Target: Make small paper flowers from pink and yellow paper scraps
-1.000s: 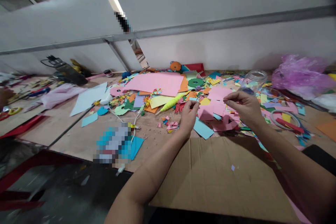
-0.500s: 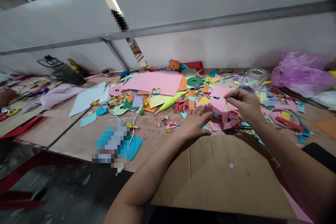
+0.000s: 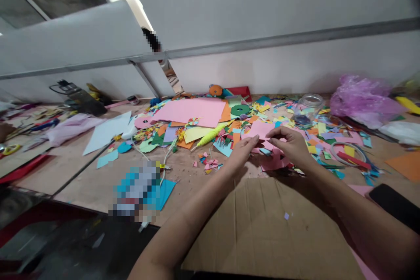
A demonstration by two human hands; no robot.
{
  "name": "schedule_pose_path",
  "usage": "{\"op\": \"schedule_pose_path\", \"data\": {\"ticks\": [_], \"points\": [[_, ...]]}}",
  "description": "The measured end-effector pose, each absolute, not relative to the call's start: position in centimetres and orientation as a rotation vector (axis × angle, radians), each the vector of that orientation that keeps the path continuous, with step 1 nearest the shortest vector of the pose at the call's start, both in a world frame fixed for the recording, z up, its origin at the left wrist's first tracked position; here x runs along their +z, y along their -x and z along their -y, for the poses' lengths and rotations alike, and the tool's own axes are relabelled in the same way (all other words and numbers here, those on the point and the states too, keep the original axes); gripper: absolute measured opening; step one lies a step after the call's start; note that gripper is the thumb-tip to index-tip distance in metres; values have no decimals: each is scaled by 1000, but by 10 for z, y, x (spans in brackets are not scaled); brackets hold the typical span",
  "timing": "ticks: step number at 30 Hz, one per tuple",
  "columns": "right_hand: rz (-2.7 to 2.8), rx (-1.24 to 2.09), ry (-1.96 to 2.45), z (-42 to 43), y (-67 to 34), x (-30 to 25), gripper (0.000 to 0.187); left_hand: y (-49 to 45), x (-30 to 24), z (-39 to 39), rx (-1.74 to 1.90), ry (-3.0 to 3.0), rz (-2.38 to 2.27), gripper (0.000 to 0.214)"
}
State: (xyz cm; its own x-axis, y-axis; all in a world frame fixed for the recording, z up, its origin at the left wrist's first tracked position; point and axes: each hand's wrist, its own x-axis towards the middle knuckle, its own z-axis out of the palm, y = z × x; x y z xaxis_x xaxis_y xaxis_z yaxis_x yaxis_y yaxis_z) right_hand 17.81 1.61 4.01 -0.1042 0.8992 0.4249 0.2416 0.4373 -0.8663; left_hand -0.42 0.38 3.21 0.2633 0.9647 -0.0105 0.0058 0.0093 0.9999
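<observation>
- One brown cardboard sheet point(image 3: 259, 240) is lying nearest the body, bearing a small lilac scrap point(image 3: 286, 216).
- One blue card point(image 3: 168, 192) is lying left of it, near the table edge.
- Left hand point(image 3: 239, 153), person's own: thumb and fingers are reaching to the near side of a pink paper piece point(image 3: 260, 129); whether they are gripping it, cannot tell.
- Right hand point(image 3: 292, 142): thumb and fingertips are drawing together as a pinch beside the same piece; whatever they are holding is too small to tell.
- Pink paper piece: is sitting at both hands' fingertips, just beyond the cardboard.
- One neon-yellow tool point(image 3: 213, 135) is lying aslant, left of the hands.
- One large pink sheet point(image 3: 192, 111) is lying over coloured scraps.
- One clear jar point(image 3: 309, 106) is standing right of centre.
- One purple plastic bag point(image 3: 361, 99) is resting crumpled, farther right.
- One orange ball-like item point(image 3: 215, 90) is sitting near the pale partition point(image 3: 278, 13).
</observation>
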Motion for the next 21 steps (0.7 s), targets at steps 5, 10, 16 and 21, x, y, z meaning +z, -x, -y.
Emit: {"op": "schedule_pose_path", "data": {"ticks": [5,10,16,21], "points": [[1791,676,960,-10,-172,44,8,-6,22,-3,1153,-843,-998,50],[1869,616,965,-11,-172,41,12,1,17,-2,1128,-843,-960,44],[1823,671,978,-13,-173,40,10,5,13,0,1101,-880,-963,42],[1826,679,1002,-12,-173,41,10,5,10,-1,1133,-857,-978,40]]}}
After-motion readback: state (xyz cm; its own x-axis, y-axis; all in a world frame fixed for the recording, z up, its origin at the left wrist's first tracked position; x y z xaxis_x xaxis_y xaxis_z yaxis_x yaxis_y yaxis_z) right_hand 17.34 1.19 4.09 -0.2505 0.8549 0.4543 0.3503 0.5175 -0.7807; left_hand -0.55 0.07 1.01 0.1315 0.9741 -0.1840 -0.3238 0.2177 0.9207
